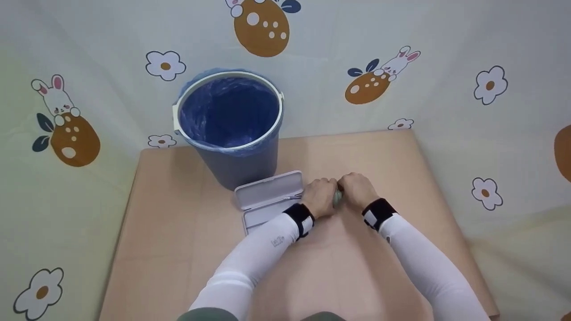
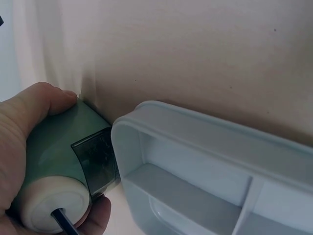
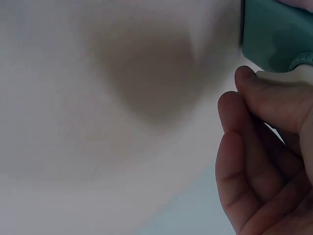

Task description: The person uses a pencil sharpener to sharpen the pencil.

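Observation:
My left hand (image 1: 319,196) grips a green pencil sharpener (image 1: 337,198), its thumb along the top and fingers underneath. In the left wrist view, the sharpener has a cream round face (image 2: 41,203) with a dark pencil (image 2: 63,220) in its hole, and a dark see-through shavings drawer (image 2: 98,161) on its side. My right hand (image 1: 358,191) is at the sharpener's other end. Its fingers curl, with thumb and forefinger pinching at a cream crank (image 3: 283,76) mostly hidden behind them. Beside the left hand lies an open pale pencil case (image 2: 215,127).
The case's raised lid (image 1: 270,189) leans back towards a tall bin (image 1: 241,169) lined with a blue bag. Thin pencil-like sticks (image 1: 293,196) show at the case's right end. A tan cloth covers the table (image 1: 178,249), with patterned curtains behind and at both sides.

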The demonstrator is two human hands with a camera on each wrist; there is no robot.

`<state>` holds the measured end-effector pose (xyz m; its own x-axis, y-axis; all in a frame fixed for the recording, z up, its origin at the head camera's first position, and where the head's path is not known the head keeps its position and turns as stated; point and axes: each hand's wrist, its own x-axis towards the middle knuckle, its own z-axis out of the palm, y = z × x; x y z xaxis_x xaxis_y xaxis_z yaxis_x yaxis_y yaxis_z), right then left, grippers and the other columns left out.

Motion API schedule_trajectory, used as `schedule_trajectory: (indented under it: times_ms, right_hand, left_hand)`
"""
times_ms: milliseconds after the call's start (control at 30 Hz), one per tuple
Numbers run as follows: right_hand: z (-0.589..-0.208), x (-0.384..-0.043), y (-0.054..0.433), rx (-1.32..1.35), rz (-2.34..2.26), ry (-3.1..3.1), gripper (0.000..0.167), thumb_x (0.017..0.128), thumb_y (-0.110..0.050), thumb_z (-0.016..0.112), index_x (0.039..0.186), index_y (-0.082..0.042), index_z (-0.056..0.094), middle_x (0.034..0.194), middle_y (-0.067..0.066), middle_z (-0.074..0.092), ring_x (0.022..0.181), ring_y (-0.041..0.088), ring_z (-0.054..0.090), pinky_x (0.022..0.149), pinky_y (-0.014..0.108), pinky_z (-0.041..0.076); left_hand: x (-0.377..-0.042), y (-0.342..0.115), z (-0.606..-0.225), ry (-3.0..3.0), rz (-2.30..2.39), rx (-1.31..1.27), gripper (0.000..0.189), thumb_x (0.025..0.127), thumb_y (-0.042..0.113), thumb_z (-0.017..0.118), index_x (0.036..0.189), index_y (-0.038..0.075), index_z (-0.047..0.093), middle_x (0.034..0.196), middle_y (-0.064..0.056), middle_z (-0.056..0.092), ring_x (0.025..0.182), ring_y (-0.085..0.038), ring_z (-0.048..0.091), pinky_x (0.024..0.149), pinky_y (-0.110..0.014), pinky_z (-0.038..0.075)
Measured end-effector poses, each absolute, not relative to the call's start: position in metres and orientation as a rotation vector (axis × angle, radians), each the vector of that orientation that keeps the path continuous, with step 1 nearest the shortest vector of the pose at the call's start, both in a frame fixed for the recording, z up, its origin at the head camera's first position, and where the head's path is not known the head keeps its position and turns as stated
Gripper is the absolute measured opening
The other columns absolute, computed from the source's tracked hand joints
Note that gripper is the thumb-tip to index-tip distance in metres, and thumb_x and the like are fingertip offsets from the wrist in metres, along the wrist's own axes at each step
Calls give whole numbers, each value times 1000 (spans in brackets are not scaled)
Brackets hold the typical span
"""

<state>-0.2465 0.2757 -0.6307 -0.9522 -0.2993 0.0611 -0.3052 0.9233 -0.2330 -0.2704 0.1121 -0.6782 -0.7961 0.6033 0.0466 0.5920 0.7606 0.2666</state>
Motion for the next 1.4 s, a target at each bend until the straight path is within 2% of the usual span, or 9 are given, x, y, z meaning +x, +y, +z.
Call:
schedule_trajectory:
  times_ms: [167, 300, 467, 667, 833, 967, 1233, 1400]
  right_hand:
    - [-634, -244, 277, 445, 408, -3077, 23, 86, 9, 67, 70, -8, 72, 74, 8, 74, 70, 28, 67, 66, 49, 60]
    - [-638, -238, 280, 428, 476, -3102, 21, 85, 9, 69, 72, -7, 74, 72, 5, 71, 68, 23, 61, 64, 46, 57]
    - [-640, -234, 282, 469, 521, -3090, 18, 88, 6, 72, 76, -6, 77, 73, 6, 73, 69, 26, 65, 64, 49, 58]
    - [-652, -222, 286, 511, 506, -3077, 21, 90, 2, 75, 71, -7, 74, 71, 7, 71, 67, 27, 66, 65, 50, 59]
    - [-655, -205, 285, 530, 507, -3073, 15, 96, -5, 80, 82, -8, 82, 75, 8, 76, 71, 29, 73, 65, 50, 62]
    - [-649, -197, 283, 617, 447, -3063, 12, 96, -4, 80, 85, -5, 81, 75, 11, 75, 70, 31, 74, 63, 49, 62]
    - [-632, -191, 281, 714, 311, -3083, 21, 95, -2, 80, 75, -4, 73, 69, 8, 69, 61, 21, 61, 57, 43, 57]
    - [-621, -190, 282, 755, 315, -3074, 23, 93, -1, 80, 72, -6, 72, 67, 5, 68, 60, 16, 55, 55, 38, 54]
  left_hand:
    - [-267, 113, -673, 2941, 392, 1004, 56, 70, 36, 95, 113, 13, 68, 103, -6, 77, 93, -27, 76, 76, -42, 64]
    - [-258, 109, -647, 2917, 355, 967, 50, 76, 32, 93, 113, 9, 69, 104, -9, 79, 96, -30, 78, 78, -44, 65]
    - [-254, 108, -636, 2896, 324, 930, 51, 79, 33, 94, 116, 8, 69, 108, -10, 80, 100, -31, 79, 85, -45, 67]
    - [-254, 112, -638, 2876, 307, 904, 54, 78, 32, 94, 119, 8, 69, 112, -11, 80, 103, -32, 79, 86, -47, 68]
    - [-255, 114, -638, 2883, 294, 864, 54, 78, 34, 94, 119, 9, 70, 114, -11, 81, 105, -34, 80, 84, -48, 68]
    - [-255, 112, -633, 2883, 275, 837, 53, 81, 37, 92, 121, 10, 71, 114, -11, 81, 106, -33, 81, 85, -47, 68]
    - [-254, 111, -635, 2902, 313, 850, 45, 81, 32, 88, 116, 9, 71, 110, -12, 81, 103, -35, 81, 82, -50, 68]
    - [-256, 113, -642, 2950, 305, 873, 44, 76, 34, 90, 109, 12, 71, 104, -9, 81, 96, -32, 81, 70, -46, 65]
